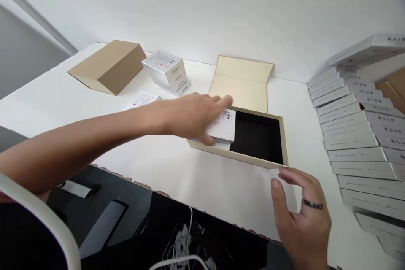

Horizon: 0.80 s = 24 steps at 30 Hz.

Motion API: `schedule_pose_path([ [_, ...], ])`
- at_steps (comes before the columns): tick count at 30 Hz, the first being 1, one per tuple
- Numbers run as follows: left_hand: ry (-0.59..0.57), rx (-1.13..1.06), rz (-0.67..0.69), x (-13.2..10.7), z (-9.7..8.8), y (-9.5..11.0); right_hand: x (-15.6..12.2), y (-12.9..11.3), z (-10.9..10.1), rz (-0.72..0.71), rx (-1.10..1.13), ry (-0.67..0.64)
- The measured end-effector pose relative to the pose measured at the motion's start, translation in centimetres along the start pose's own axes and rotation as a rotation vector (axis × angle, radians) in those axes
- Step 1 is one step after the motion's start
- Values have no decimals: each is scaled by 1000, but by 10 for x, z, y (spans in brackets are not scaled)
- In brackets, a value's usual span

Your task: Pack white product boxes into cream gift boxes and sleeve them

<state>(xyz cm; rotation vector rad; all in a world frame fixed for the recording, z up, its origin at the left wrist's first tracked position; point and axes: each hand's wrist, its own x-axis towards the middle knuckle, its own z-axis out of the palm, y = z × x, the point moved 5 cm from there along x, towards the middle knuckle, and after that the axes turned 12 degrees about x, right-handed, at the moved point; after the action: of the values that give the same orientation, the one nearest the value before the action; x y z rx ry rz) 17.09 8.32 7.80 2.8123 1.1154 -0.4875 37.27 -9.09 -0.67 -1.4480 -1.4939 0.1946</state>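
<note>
An open cream gift box point(237, 160) with a black inside stands on the white table, its lid point(242, 78) folded back toward the wall. My left hand point(198, 116) reaches over the box's left end and grips a small white carton point(224, 128) with dark printing, thumb on the near side and fingers on the far side. Another white surface shows just beneath this carton. The box's right part shows bare black lining. By the near right corner of the gift box, my right hand point(303, 211) is held with thumb and fingers apart, nothing in it; a dark ring is on one finger.
A closed tan box point(110, 65) lies at the back left, beside a stack of white cartons point(167, 71). One more carton point(144, 99) is partly behind my left forearm. Long rows of white cartons point(357, 135) line the right side. A white cable point(190, 232) hangs below the table's chipped front edge.
</note>
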Motion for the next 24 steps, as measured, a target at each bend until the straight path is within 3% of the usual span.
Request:
schedule_pose_path([
  [4, 47, -123, -94, -40, 7, -28, -9, 6, 3, 59, 72, -31],
  [7, 152, -208, -122, -47, 10, -29, -21, 10, 2, 129, 109, 23],
  [10, 175, -294, -37, -18, 10, -1, -34, 13, -5, 201, 138, 126],
  [13, 51, -316, 286, 21, 10, 49, -40, 9, -14, 185, 131, 195],
  [15, 40, -267, 336, 35, 6, 67, -41, 6, -19, 161, 125, 241],
  [16, 83, -249, 298, 37, 2, 69, -40, 6, -21, 159, 133, 260],
  [20, 251, -281, 95, 9, -11, 43, -39, 9, -19, 165, 164, 257],
  [22, 343, -260, -59, -17, -10, 11, -38, 9, -18, 113, 149, 260],
  [24, 450, -154, -306, -45, 0, -35, -38, 11, -18, 77, 140, 284],
])
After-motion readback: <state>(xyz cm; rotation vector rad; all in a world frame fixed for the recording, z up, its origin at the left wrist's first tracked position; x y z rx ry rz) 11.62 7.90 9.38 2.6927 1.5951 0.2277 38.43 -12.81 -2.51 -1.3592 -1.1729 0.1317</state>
